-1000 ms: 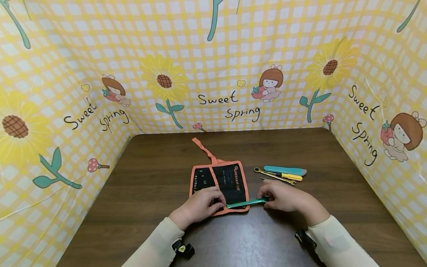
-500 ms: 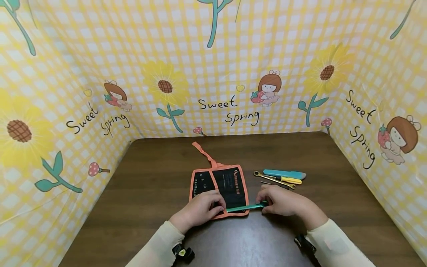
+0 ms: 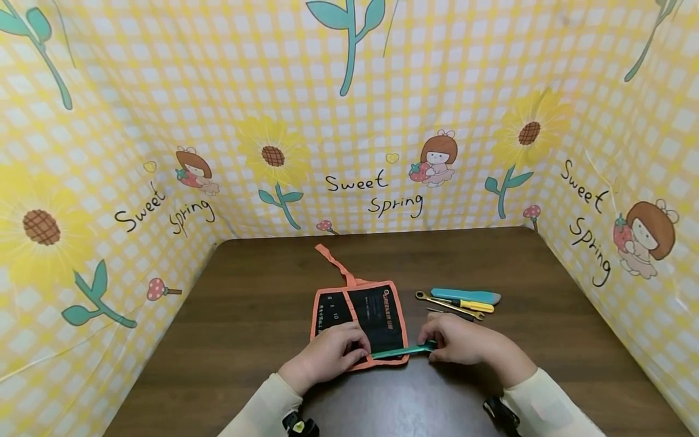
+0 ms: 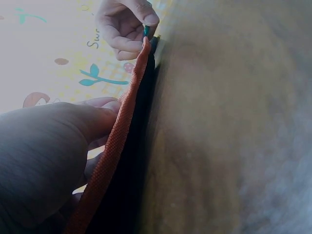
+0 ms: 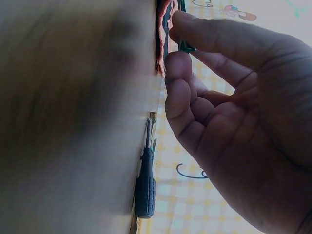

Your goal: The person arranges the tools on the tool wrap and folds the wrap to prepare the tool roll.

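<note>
A flat black tool pouch (image 3: 377,315) with orange edging lies on the table in the head view. A slim green wrench (image 3: 395,352) lies across its front part, and its right end sticks out past the pouch's edge. My right hand (image 3: 461,346) pinches that right end between thumb and fingertips, which partly cover it. My left hand (image 3: 330,353) pinches the pouch at the orange divider, close to the wrench's left end. From the left wrist view, the orange edging (image 4: 117,136) runs beside the left fingers, and the right hand (image 4: 127,27) grips the green end beyond it.
Behind my right hand lie a blue flat-handled tool (image 3: 464,295), a yellow-and-black handled tool (image 3: 476,305) and a gold wrench (image 3: 450,304). A dark-handled screwdriver (image 5: 146,187) shows below the right hand. An orange strap (image 3: 334,262) trails from the pouch's back. Checked cloth (image 3: 349,133) walls the table.
The head view has tilted up, so everything sits lower in it. The green wrench has shifted slightly left, further over the pouch, with the right hand; the left hand stays at the pouch.
</note>
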Demonstrator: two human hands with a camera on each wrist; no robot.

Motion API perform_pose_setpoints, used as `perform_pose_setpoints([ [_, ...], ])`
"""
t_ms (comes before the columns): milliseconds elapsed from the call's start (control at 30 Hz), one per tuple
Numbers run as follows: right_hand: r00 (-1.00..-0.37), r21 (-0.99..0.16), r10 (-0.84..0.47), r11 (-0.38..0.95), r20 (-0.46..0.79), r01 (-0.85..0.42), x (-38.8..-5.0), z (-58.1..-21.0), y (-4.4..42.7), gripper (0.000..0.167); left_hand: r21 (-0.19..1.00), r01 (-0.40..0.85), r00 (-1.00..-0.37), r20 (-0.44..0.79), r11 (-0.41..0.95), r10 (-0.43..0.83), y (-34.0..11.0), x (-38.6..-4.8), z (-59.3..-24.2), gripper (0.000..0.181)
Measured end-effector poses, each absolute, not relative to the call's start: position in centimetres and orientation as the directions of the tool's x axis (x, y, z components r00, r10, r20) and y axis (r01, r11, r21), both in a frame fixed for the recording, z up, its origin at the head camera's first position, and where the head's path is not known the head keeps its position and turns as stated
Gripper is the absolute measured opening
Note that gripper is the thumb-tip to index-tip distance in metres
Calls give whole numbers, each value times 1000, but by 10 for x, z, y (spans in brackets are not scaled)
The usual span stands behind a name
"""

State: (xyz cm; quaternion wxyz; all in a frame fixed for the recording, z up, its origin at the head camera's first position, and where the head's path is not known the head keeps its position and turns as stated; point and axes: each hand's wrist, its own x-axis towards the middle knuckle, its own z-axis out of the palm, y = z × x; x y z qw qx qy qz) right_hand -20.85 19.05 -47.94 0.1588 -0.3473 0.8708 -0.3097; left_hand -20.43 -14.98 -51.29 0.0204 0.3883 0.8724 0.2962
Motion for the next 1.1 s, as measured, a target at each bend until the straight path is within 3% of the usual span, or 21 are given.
perform_pose_setpoints([
  [1100,-687,-605,-725,567,-45,-559,-212,-479,170,19,510,677,-701,226,531,676,-146,-202,-513,9],
])
